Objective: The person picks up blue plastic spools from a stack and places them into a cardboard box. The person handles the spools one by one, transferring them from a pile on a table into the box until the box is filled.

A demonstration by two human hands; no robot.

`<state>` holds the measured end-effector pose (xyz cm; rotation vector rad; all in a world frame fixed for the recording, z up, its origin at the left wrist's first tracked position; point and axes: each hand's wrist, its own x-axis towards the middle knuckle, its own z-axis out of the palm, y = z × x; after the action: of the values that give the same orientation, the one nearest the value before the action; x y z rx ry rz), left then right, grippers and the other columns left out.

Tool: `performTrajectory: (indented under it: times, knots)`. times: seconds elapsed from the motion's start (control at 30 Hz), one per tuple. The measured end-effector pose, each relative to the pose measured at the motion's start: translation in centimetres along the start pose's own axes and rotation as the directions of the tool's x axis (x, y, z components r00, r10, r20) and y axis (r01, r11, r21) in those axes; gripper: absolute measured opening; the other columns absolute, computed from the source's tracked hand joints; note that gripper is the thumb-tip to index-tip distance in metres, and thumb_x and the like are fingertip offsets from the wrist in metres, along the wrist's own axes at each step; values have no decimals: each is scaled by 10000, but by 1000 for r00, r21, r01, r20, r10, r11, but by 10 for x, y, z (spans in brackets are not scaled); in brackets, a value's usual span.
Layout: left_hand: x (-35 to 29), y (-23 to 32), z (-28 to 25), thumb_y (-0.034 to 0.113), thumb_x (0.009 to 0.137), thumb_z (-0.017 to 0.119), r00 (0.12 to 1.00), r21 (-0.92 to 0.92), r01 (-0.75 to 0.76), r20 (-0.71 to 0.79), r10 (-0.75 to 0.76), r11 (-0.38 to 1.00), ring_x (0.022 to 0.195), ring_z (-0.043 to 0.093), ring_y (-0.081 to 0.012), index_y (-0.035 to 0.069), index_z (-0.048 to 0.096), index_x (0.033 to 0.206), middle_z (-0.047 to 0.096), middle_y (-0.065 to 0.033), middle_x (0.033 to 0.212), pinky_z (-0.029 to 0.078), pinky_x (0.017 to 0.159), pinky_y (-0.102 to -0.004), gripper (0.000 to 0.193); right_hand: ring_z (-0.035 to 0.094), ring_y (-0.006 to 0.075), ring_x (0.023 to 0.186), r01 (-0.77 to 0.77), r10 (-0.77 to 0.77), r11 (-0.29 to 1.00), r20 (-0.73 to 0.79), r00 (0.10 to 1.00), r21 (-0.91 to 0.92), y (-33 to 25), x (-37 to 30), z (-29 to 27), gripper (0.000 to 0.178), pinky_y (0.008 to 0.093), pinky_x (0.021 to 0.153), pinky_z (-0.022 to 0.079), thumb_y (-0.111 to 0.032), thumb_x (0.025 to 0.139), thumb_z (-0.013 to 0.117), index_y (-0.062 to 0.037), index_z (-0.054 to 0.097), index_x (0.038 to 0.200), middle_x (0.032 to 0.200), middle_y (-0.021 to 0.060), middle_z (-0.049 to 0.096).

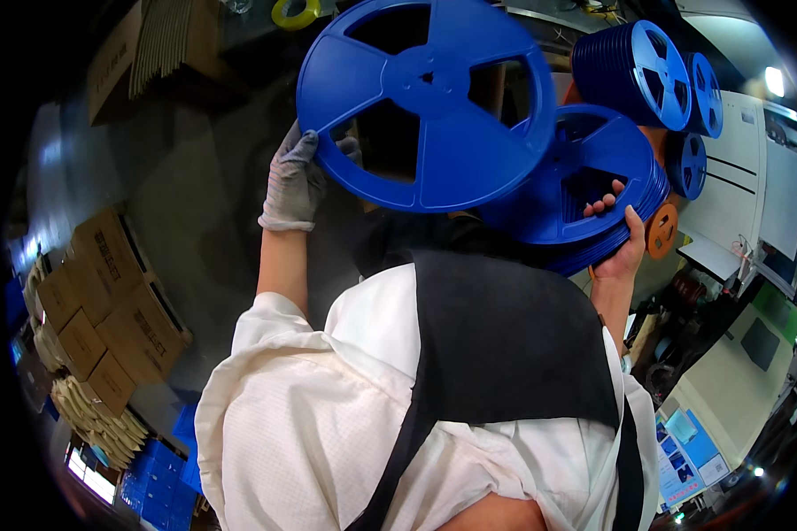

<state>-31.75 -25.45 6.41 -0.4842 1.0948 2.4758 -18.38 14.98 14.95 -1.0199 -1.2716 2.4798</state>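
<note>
My left hand (pixel 294 181), in a grey-white glove, grips the rim of a large blue plastic reel (pixel 469 115). Its thumb lies on the face, and part of the fingers shows through a cut-out. The reel has a small hub hole and several wide openings. Bare, my right hand (pixel 622 243) is closed on the near right edge of a stack of blue reels (pixel 549 208), fingertips coming up through an opening in the top one. The held reel overlaps this stack and hides part of it; whether the two touch I cannot tell.
More stacked blue reels (pixel 660 75) lie at the far right, with an orange reel (pixel 661 232) below them. Cardboard boxes (pixel 106 301) are piled on the left, above blue crates (pixel 158 482). A yellow tape roll (pixel 295 14) sits at the far edge. A pale cabinet (pixel 726 168) stands right.
</note>
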Motion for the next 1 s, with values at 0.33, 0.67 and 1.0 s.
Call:
performTrajectory:
  times: [0.33,0.67,1.0]
  knots:
    - [83,-91,-56,163,948,510,948,997,44,-62,312,65,749,665,-325,93,474,1317,674,-202,865,512,674,-420,377,578,186,778,12,-12,1000,53,998,16,5,-1,-4,404,386,807,511,-189,849,592,-11,516,1204,843,72,567]
    - [110,-127,-3,342,938,541,999,999,33,-32,19,-3,1298,434,-349,149,186,1513,349,-173,1486,400,1055,-393,703,457,139,617,-26,-101,957,416,904,290,-5,-9,-10,389,307,645,415,-168,797,612,-18,486,1133,724,38,455]
    - [44,-69,157,311,927,525,626,733,-611,678,385,-298,1379,307,-404,40,391,1420,412,-233,1429,262,1132,-491,578,481,106,477,-159,-264,858,686,678,488,-23,-9,11,341,247,488,388,-175,798,684,-63,448,1017,598,-5,479]
